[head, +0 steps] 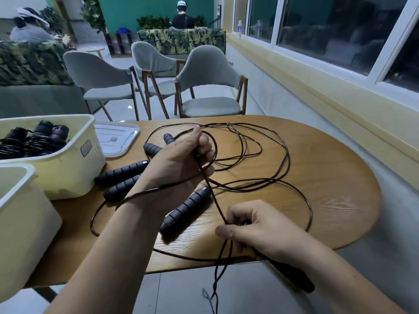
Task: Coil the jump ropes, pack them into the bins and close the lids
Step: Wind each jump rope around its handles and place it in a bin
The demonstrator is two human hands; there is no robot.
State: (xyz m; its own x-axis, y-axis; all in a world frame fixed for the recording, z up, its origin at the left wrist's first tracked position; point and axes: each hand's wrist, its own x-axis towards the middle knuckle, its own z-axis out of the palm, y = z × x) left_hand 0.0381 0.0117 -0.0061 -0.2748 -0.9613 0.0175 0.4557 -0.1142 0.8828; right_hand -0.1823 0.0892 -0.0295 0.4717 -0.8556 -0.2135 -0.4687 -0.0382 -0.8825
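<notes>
A dark jump rope cord (269, 184) lies in loose loops across the wooden table (335, 177). My left hand (181, 162) is raised over the table and grips the cord, which also drapes over my wrist. My right hand (258, 232) sits at the table's near edge and holds a black handle (292, 277) that points down past the edge, pinching the cord above it. Another ribbed handle (186, 209) lies on the table between my hands. Several more handles (122, 171) lie beside a cream bin (68, 155) holding coiled ropes.
A second cream bin (20, 214) stands at the near left. A white lid (118, 139) lies flat behind the first bin. Three grey chairs (210, 82) stand beyond the table, and two people sit in the background. A windowed wall runs along the right.
</notes>
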